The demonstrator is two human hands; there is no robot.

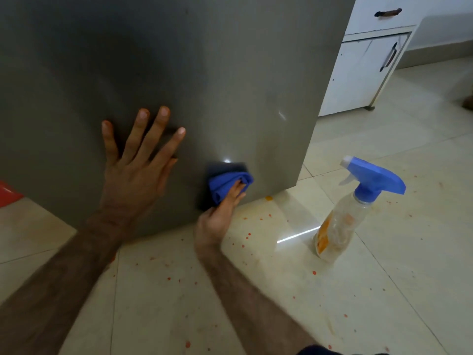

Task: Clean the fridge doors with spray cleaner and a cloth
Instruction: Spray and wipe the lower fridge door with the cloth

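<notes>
Right hand point(217, 216) clutching blue cloth point(227, 184) against grey fridge door point(179, 73); left hand point(135, 170) flat, fingers spread, beside it.

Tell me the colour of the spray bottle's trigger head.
Blue, with a white nozzle tip, on the spray bottle; head view.

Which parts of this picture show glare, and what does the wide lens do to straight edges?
Head view: bright glare spots on the fridge door just above the blue cloth, a streak on the floor beside the spray bottle; the door's edges and the white cabinet lean noticeably.
</notes>
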